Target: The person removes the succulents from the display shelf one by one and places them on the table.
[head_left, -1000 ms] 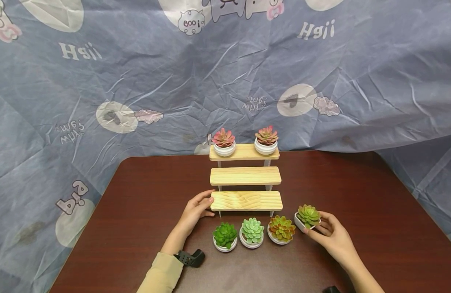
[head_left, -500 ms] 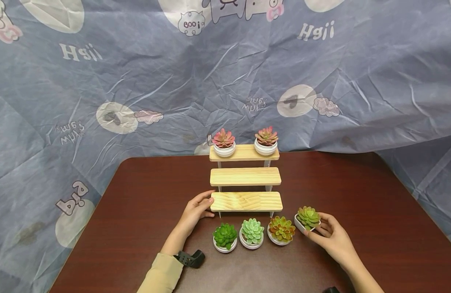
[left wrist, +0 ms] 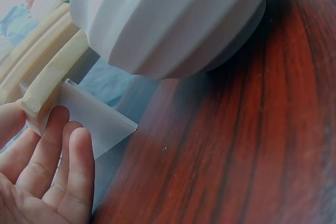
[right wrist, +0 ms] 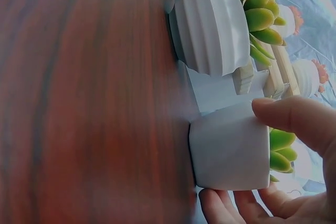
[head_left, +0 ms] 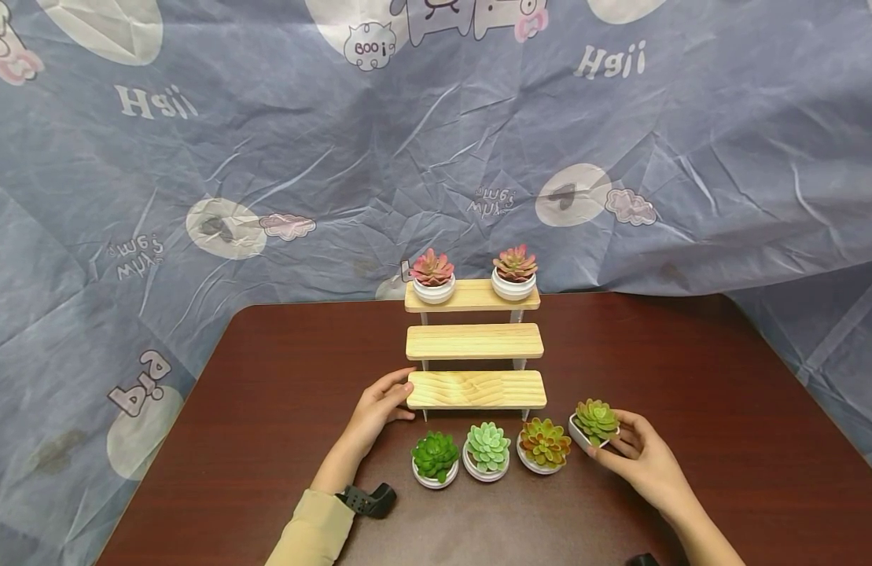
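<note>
My left hand (head_left: 374, 407) grips the left end of the lowest board of a three-tier wooden display stand (head_left: 476, 390). In the left wrist view, the thumb lies at the board's end and the fingers curl beneath, beside a clear leg (left wrist: 97, 116). Right of the stand, my right hand (head_left: 646, 460) holds a green potted succulent (head_left: 595, 420) in a squarish white pot. Thumb and fingers span opposite sides of that pot (right wrist: 231, 148) in the right wrist view, its base close to the tabletop. Two pink potted succulents (head_left: 433, 275) stand on the top tier.
In front of the stand is a row of round white pots: a dark green succulent (head_left: 436, 457), a pale green succulent (head_left: 487, 450) and an orange-brown succulent (head_left: 545, 444). Everything is on a dark reddish wooden table (head_left: 280, 377). A printed blue-grey cloth (head_left: 379, 157) hangs behind.
</note>
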`<state>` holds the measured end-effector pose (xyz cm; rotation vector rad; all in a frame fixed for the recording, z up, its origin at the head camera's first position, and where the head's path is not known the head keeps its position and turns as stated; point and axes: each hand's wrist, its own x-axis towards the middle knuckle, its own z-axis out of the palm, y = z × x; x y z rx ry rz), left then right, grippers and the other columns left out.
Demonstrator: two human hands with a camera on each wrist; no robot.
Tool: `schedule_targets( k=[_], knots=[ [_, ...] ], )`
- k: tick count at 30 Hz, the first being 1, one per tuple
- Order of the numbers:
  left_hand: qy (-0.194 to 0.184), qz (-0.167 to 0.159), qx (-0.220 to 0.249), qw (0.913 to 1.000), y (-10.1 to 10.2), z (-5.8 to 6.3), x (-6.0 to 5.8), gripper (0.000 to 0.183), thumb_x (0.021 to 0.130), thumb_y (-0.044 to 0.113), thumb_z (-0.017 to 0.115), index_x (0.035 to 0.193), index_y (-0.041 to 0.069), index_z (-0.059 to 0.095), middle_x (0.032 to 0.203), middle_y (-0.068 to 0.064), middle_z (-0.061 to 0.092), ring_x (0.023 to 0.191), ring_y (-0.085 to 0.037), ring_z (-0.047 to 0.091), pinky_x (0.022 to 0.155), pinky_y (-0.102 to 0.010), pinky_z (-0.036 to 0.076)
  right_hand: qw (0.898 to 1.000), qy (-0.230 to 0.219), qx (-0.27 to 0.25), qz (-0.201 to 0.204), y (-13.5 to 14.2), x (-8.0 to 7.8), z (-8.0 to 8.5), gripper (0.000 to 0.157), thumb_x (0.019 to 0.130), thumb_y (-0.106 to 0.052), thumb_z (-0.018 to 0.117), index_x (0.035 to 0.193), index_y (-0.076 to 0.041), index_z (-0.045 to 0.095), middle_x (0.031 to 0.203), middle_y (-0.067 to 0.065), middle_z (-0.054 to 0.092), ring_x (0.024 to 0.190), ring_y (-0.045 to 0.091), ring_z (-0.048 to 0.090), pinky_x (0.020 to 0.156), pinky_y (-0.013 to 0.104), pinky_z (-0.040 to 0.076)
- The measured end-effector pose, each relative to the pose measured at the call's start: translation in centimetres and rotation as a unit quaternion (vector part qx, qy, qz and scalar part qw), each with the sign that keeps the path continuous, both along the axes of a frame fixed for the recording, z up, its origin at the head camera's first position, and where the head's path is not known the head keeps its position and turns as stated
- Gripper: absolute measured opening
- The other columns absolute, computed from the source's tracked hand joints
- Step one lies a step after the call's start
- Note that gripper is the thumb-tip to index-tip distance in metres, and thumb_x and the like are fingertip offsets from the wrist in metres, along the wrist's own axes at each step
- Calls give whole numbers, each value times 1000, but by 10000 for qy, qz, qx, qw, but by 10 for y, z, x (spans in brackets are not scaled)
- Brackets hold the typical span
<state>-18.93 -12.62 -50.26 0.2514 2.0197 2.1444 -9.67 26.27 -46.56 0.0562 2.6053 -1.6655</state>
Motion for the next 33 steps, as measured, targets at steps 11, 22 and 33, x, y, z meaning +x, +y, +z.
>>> schedule_targets(
  k=[11, 22, 33],
  knots=[
    [5, 19, 61, 10000, 1, 1, 0, 41, 94, 27, 59, 132, 13, 54, 101, -11, 61, 89, -22, 61, 72, -41, 57, 9998, 161, 65, 50, 0, -1, 4, 76, 82, -19, 75, 137, 5, 30, 126, 28, 46, 117, 46, 47, 80, 19, 52],
    [18, -18, 67, 10000, 0, 1, 0, 43, 95, 27, 59, 134, 11, 52, 101, -11, 61, 91, -22, 61, 72, -41, 57, 9997, 195, 165, -21, 2, -2, 10, 75, 83, -22, 74, 138, 4, 30, 130, 27, 43, 117, 43, 46, 78, 11, 47],
    [6, -24, 71, 10000, 0, 0, 0, 46, 94, 27, 59, 135, 8, 51, 98, -10, 61, 88, -20, 60, 72, -40, 57, 9987, 420, 297, 33, 2, -7, 20, 73, 85, -24, 72, 138, 4, 31, 134, 26, 41, 118, 43, 45, 79, 5, 42]
  ],
)
